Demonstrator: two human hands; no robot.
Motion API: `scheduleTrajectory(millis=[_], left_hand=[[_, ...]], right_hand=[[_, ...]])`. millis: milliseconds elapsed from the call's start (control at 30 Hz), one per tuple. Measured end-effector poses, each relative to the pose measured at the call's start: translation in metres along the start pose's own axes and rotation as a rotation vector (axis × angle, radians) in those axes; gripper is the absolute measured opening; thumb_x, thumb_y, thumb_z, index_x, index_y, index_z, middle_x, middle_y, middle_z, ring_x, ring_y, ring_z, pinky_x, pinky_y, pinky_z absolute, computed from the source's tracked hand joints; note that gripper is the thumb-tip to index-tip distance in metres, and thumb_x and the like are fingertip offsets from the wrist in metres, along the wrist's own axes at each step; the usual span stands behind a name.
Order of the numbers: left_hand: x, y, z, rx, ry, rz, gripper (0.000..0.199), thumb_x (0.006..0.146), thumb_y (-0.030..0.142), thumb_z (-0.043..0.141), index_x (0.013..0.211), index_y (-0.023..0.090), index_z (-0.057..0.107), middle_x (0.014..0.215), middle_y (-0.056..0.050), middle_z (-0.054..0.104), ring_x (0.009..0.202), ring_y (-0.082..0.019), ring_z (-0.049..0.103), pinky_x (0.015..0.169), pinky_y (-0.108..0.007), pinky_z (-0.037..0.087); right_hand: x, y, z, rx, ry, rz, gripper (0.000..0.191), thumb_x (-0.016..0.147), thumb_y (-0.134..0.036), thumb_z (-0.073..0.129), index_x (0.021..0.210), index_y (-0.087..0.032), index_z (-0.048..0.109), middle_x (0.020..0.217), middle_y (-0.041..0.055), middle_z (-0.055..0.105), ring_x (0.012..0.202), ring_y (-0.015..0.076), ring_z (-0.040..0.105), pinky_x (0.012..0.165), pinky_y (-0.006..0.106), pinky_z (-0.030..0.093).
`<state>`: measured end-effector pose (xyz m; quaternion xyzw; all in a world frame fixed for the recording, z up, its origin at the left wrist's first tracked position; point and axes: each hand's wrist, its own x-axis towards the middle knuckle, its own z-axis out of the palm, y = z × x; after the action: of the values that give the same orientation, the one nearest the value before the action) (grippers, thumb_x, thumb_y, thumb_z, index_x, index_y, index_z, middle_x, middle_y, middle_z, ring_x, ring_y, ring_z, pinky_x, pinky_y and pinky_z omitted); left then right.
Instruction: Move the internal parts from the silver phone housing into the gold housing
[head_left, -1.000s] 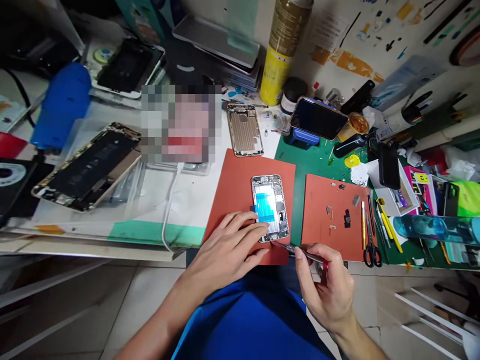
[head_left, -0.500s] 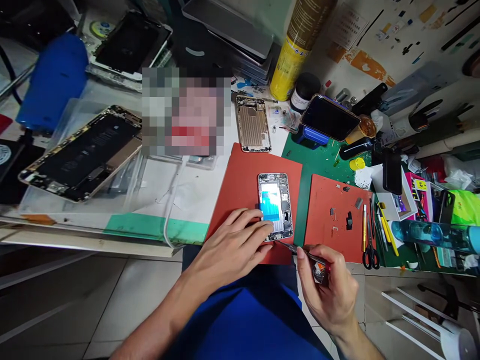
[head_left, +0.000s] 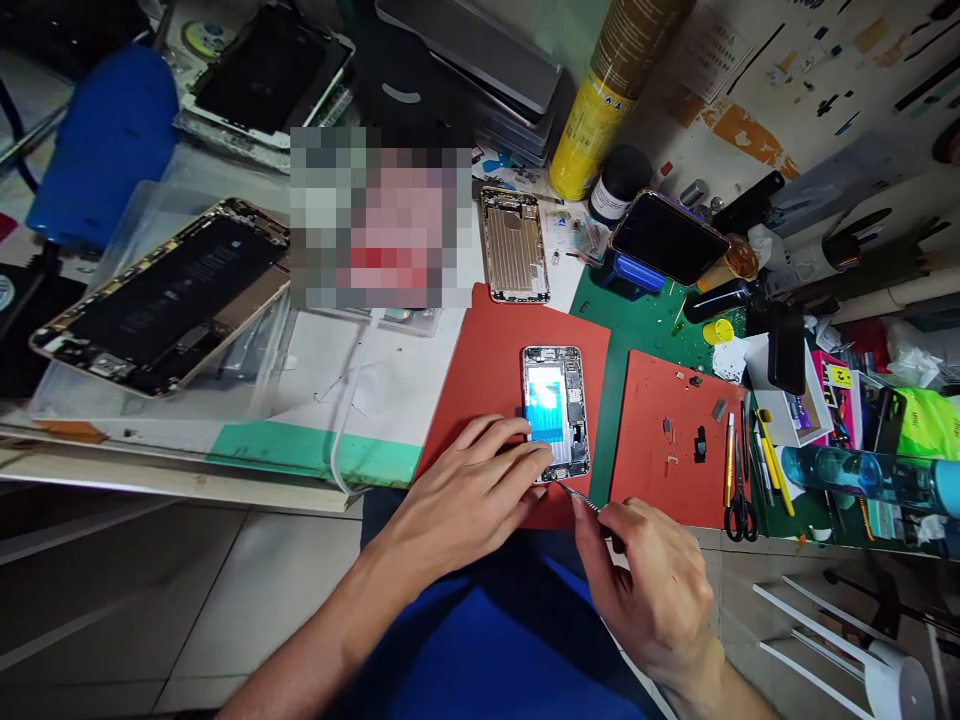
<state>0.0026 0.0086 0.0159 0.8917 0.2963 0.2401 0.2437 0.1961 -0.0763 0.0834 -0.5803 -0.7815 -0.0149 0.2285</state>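
Note:
An opened phone housing [head_left: 573, 400] with a blue strip inside lies on the red mat [head_left: 480, 350]. My left hand [head_left: 480, 480] rests over its lower left side, fingers bent and pressed together, holding the housing's edge. My right hand [head_left: 652, 580] is closed round a thin screwdriver-like tool [head_left: 583, 498]. The tool's tip is at the housing's bottom edge, close to my left fingertips; whether it touches is too small to tell. Above the mat lies another bare gold housing [head_left: 516, 245].
Small parts [head_left: 700, 444] lie on a second red mat [head_left: 645, 400], with scissors [head_left: 741, 518] at its right edge. A phone [head_left: 669, 237] leans on a blue stand behind. A yellow can [head_left: 589, 125] stands at the back; an opened phone [head_left: 165, 300] is at left.
My right hand has turned over and shifted slightly left, its back now facing up, still round the tool. The whole view has shifted slightly. My left hand keeps its place on the housing.

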Motion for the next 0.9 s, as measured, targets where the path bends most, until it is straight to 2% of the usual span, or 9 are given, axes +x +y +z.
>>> scheduleTrajectory(millis=[100, 233, 333, 433, 567, 667, 800, 900], left_hand=[[-0.001, -0.001, 0.001, -0.003, 0.008, 0.0, 0.027, 0.099, 0.012, 0.062, 0.126, 0.015, 0.065, 0.116, -0.012, 0.077, 0.125, -0.032, 0.059, 0.107, -0.052, 0.05], [-0.003, -0.002, 0.003, -0.021, 0.021, -0.003, 0.034, 0.097, 0.008, 0.062, 0.13, 0.017, 0.063, 0.117, -0.01, 0.078, 0.127, -0.032, 0.059, 0.108, -0.053, 0.049], [-0.003, -0.002, 0.003, -0.029, 0.026, 0.0, 0.036, 0.096, 0.008, 0.062, 0.131, 0.017, 0.063, 0.118, -0.01, 0.078, 0.127, -0.032, 0.059, 0.109, -0.054, 0.049], [-0.002, -0.002, 0.002, -0.011, 0.032, 0.008, 0.031, 0.098, 0.01, 0.062, 0.128, 0.015, 0.064, 0.116, -0.012, 0.077, 0.126, -0.032, 0.059, 0.108, -0.053, 0.05], [-0.002, -0.002, 0.001, -0.01, 0.043, 0.018, 0.032, 0.097, 0.007, 0.059, 0.128, 0.015, 0.063, 0.116, -0.011, 0.077, 0.125, -0.032, 0.059, 0.108, -0.052, 0.049], [-0.002, -0.002, 0.001, -0.003, 0.043, 0.01, 0.03, 0.099, 0.01, 0.058, 0.128, 0.016, 0.063, 0.115, -0.011, 0.076, 0.125, -0.032, 0.058, 0.107, -0.052, 0.05], [-0.002, -0.002, 0.002, -0.01, 0.034, 0.008, 0.03, 0.1, 0.011, 0.06, 0.129, 0.015, 0.062, 0.116, -0.01, 0.076, 0.125, -0.032, 0.057, 0.108, -0.052, 0.049], [-0.003, -0.002, 0.002, -0.02, 0.028, -0.003, 0.03, 0.1, 0.011, 0.06, 0.129, 0.016, 0.063, 0.114, -0.01, 0.076, 0.126, -0.032, 0.056, 0.108, -0.052, 0.049]], right_hand=[[0.008, 0.002, -0.002, 0.051, -0.041, -0.021, 0.021, 0.098, -0.004, 0.071, 0.099, -0.019, 0.058, 0.068, -0.0041, 0.054, 0.057, 0.0129, 0.046, 0.054, 0.031, 0.041], [0.015, 0.006, -0.01, 0.145, -0.176, -0.092, 0.025, 0.096, 0.005, 0.062, 0.099, -0.019, 0.057, 0.079, 0.0031, 0.062, 0.068, 0.0164, 0.055, 0.06, 0.031, 0.047], [0.014, 0.008, -0.016, 0.158, -0.264, -0.093, 0.022, 0.097, 0.002, 0.061, 0.102, -0.019, 0.058, 0.087, 0.0068, 0.065, 0.075, 0.0185, 0.059, 0.065, 0.033, 0.051], [0.013, 0.01, -0.016, 0.134, -0.197, -0.059, 0.019, 0.098, -0.003, 0.066, 0.103, -0.019, 0.057, 0.077, 0.0009, 0.059, 0.066, 0.0161, 0.053, 0.06, 0.031, 0.047], [0.013, 0.012, -0.013, 0.213, -0.216, -0.028, 0.023, 0.098, -0.002, 0.062, 0.114, -0.017, 0.057, 0.09, 0.0064, 0.063, 0.076, 0.0182, 0.057, 0.065, 0.033, 0.051], [0.014, 0.013, -0.012, 0.197, -0.168, -0.022, 0.021, 0.098, -0.004, 0.065, 0.111, -0.017, 0.057, 0.084, 0.0036, 0.061, 0.071, 0.0164, 0.052, 0.062, 0.032, 0.048], [0.012, 0.015, -0.011, 0.251, -0.17, -0.018, 0.025, 0.095, 0.0, 0.065, 0.114, -0.016, 0.057, 0.088, 0.0063, 0.063, 0.074, 0.0172, 0.054, 0.063, 0.032, 0.049], [0.011, 0.014, -0.009, 0.235, -0.136, -0.035, 0.026, 0.094, 0.002, 0.066, 0.111, -0.016, 0.057, 0.082, 0.0033, 0.06, 0.069, 0.0159, 0.05, 0.06, 0.032, 0.045]])
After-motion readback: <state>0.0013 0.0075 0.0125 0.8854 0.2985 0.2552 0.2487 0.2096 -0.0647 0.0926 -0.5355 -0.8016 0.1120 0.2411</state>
